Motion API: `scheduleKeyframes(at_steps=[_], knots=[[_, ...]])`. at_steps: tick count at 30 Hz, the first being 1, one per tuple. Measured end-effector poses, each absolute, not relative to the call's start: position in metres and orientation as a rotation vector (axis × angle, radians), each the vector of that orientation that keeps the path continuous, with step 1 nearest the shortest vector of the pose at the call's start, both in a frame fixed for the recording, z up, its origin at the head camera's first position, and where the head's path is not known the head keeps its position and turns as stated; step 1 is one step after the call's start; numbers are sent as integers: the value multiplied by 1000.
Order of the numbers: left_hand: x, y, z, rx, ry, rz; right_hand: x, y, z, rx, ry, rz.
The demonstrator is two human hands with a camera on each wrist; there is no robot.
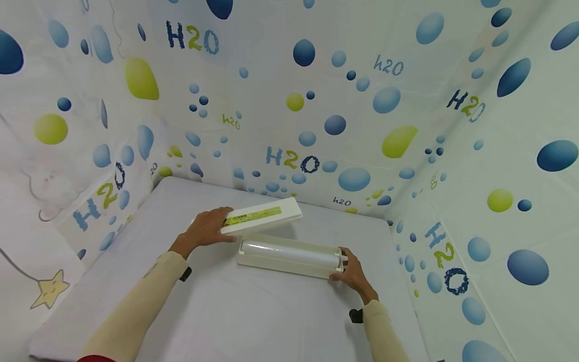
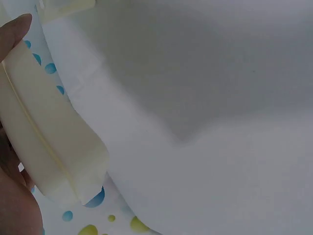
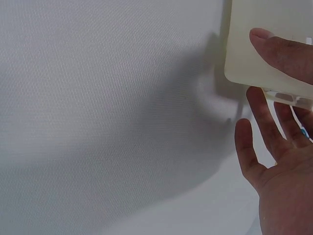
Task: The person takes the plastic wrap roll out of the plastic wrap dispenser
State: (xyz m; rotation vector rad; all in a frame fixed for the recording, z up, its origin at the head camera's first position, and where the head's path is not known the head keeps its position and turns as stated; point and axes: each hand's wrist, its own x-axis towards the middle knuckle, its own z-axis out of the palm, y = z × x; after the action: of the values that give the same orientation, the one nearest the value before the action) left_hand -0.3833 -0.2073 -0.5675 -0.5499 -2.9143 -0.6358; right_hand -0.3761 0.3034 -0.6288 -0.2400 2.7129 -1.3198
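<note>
My left hand (image 1: 205,229) grips the left end of a white lid (image 1: 262,216) with a yellow-green label and holds it tilted, raised above the box. In the left wrist view the lid's cream surface (image 2: 58,137) with a long ridge shows, thumb on one side, fingers on the other. Below sits a long cream cling film box (image 1: 280,266), uncovered, with a shiny roll of clear film (image 1: 291,254) lying in it. My right hand (image 1: 354,275) holds the box's right end. In the right wrist view its thumb (image 3: 274,49) presses one face, fingers at the end.
A white-covered table (image 1: 253,311) carries the box. Behind and at both sides stand white sheets (image 1: 253,146) printed with blue and green drops and "H2O" lettering. A yellow star (image 1: 51,289) is printed on the left sheet.
</note>
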Motion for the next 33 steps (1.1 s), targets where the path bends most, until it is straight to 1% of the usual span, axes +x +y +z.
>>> scheduleKeyframes(at_steps=[4, 17, 33], knots=[[-374, -221, -573, -493, -2920, -641, -376, 304, -628, -268, 2714, -1322], [-351, -260, -588, -341, -2973, -683, -376, 304, -629, -240, 2703, -1322], [-326, -290, -595, -248, -2958, -649, -376, 304, -629, -293, 2712, -1332]])
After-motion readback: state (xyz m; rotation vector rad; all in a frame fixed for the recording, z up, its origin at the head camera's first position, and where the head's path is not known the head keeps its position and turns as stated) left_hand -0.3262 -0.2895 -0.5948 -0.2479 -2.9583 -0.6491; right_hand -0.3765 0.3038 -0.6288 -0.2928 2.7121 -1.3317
